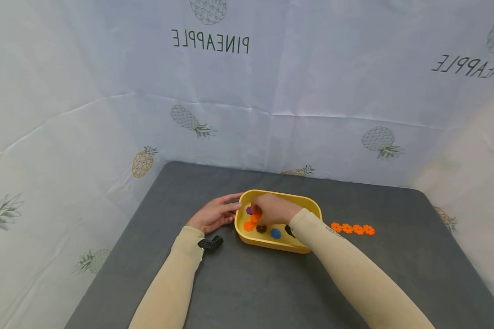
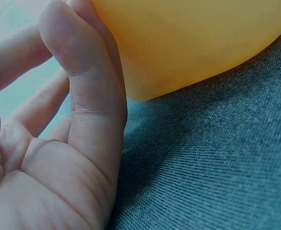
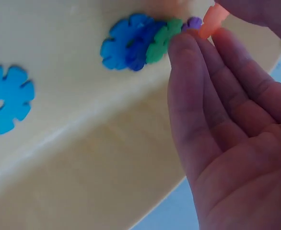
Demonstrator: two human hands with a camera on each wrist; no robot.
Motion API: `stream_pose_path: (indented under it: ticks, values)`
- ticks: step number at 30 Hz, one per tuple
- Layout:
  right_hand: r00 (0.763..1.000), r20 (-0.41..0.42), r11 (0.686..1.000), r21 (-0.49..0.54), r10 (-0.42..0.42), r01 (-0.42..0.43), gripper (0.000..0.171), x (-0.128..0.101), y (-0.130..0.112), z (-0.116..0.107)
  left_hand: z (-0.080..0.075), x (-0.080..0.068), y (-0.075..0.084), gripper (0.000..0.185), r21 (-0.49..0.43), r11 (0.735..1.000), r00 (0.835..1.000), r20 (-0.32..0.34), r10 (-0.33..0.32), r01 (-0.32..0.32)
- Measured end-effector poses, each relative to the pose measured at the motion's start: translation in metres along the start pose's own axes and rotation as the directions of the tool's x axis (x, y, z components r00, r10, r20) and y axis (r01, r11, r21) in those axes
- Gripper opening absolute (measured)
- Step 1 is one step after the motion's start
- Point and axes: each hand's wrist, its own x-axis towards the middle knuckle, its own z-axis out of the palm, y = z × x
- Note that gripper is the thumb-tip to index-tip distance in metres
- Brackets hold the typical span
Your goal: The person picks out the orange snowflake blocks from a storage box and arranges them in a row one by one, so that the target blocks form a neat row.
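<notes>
The left hand [image 1: 214, 214], fingers loosely extended, touches the left edge of the yellow plastic tray [image 1: 271, 244]; inside, near that edge, the right hand [image 1: 276, 209] pinches an orange notched plastic disc [image 3: 213, 21].

Head cam: high, looking forward and down, wide, surface [image 1: 230, 292] to far backdrop [image 1: 321, 91]. Left wrist cam: close on yellow tray [image 1: 271, 245], outside, left end. Right wrist cam: close, looking inside. All share the tray.

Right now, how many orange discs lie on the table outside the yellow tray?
4 in a row right of the tray: nearest disc, second disc, third disc, farthest disc. The right sleeve may hide others.
</notes>
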Motion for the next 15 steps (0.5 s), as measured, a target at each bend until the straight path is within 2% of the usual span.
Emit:
stream_pose_path:
  ticks: [4, 8, 15]
  values:
    - [1.000, -0.031, 1.000, -0.010, 0.005, -0.006, 0.024, -0.007, 0.008, -0.005, 0.002, 0.002, 0.000, 0.056, 0.002, 1.000, 1.000, -0.010, -0.003, 0.003]
    - [0.998, -0.057, 0.999, 0.049, 0.011, -0.008, 0.027, -0.018, 0.015, -0.010, 0.004, 0.002, 0.000, 0.058, 0.010, 1.000, 1.000, -0.010, -0.008, 0.008]
    - [0.987, -0.157, 0.990, 0.141, 0.044, -0.022, 0.033, -0.049, 0.024, -0.022, 0.004, -0.002, 0.000, 0.059, -0.004, 1.000, 1.000, -0.024, -0.010, 0.010]
